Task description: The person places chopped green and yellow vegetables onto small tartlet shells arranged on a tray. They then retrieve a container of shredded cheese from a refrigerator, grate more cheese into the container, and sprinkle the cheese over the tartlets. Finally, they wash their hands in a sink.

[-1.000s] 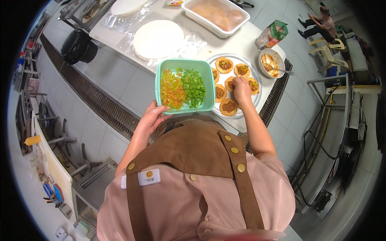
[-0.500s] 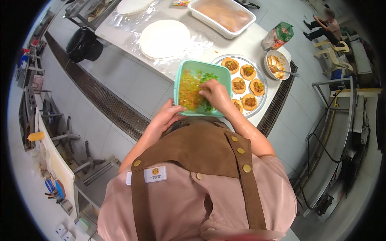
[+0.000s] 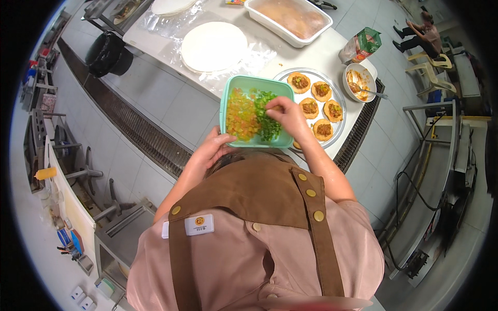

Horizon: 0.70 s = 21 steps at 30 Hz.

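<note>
My left hand grips the near left corner of a mint-green plastic container, thumb over the rim. Diced yellow-orange vegetables fill its left side, and chopped green leaves lie on the right. Above those greens my right hand is closed in a pinch; whatever sits between the fingertips is too small to make out. Beside the container, partly under it and my right forearm, is a round metal tray. It bears several small round dough bases with a brown, chunky topping.
On the white table are a stack of white round sheets on plastic, a covered white tub, a standing bag, and a sauce-smeared bowl with a spoon. A black bin stands left; a person sits far right.
My right hand has come up from among the diced vegetables to over the greens, fingers pinched. The container has shifted slightly left, still in my left hand.
</note>
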Available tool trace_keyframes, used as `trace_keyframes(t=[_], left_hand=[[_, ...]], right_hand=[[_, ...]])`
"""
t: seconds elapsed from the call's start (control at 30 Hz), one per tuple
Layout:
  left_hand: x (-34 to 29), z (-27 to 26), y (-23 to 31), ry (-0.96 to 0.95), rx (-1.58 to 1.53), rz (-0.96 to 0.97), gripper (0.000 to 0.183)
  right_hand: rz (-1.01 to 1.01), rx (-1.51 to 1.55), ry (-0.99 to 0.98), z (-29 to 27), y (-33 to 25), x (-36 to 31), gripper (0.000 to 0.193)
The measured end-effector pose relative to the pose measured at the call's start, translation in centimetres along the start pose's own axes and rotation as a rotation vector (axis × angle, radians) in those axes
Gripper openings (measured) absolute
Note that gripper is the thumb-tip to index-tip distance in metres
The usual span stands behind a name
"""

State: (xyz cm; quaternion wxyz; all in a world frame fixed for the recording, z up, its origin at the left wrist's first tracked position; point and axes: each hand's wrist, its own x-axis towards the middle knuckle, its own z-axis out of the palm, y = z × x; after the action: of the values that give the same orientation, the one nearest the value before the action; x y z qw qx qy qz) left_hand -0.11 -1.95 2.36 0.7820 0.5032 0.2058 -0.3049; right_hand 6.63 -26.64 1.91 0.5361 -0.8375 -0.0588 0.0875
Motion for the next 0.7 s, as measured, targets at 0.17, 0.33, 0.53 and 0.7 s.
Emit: trace_keyframes(t=[0.17,0.33,0.53,0.7], left_hand=[[-0.4,-2.0,0.2,0.055,-0.046,0.062,0.060],[-0.5,-2.8,0.3,0.090,-0.096,0.109,0.055],[-0.7,-2.7,0.5,0.122,-0.104,0.105,0.054],[-0.8,-2.3,0.2,0.111,-0.096,0.068,0.054]], right_hand=[[0.157,-0.118,0.177,-3.3,3.9,-0.5,0.014],[-0.055,-0.428,0.236,-1.6,7.2,-1.7,0.008],[-0.215,-0.511,0.259,-0.8,8.3,-2.2,0.009],[-0.118,-0.621,0.207,-1.2,8.0,-2.4,0.012]])
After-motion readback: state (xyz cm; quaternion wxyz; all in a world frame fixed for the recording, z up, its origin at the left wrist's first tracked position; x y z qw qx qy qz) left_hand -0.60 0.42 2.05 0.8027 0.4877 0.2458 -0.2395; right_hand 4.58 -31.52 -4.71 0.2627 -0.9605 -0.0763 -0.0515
